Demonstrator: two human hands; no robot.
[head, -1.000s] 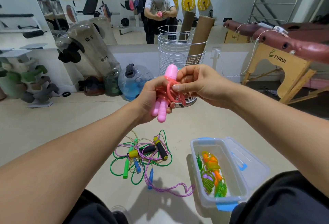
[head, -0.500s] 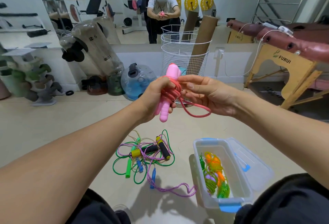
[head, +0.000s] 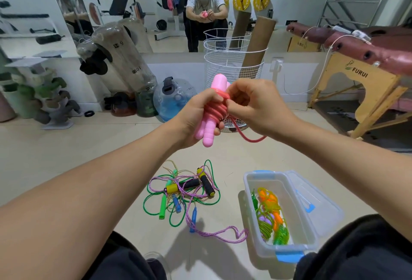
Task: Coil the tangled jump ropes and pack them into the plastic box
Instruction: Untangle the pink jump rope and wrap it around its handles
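My left hand (head: 196, 117) grips the two pink handles (head: 209, 132) of a jump rope, held upright at chest height. Its red cord (head: 215, 109) is wound in several turns round the handles. My right hand (head: 254, 103) pinches the cord at the top of the winding, and a short loose loop hangs below it. On the floor lies a tangled pile of ropes (head: 182, 192), green, purple and beige, with black, blue and green handles. To its right stands the open clear plastic box (head: 249, 208) with blue clips, holding coiled orange and green ropes (head: 270, 215).
The box lid (head: 321, 204) lies open to the right. A white wire basket (head: 234, 68) with cardboard tubes stands behind my hands. A wooden massage table (head: 367, 74) is at the right, water bags and a dumbbell rack at the left. A mirror wall is ahead.
My right hand has carried the red cord round the handles again and come back up to the top of the winding. The hanging loop is shorter than before.
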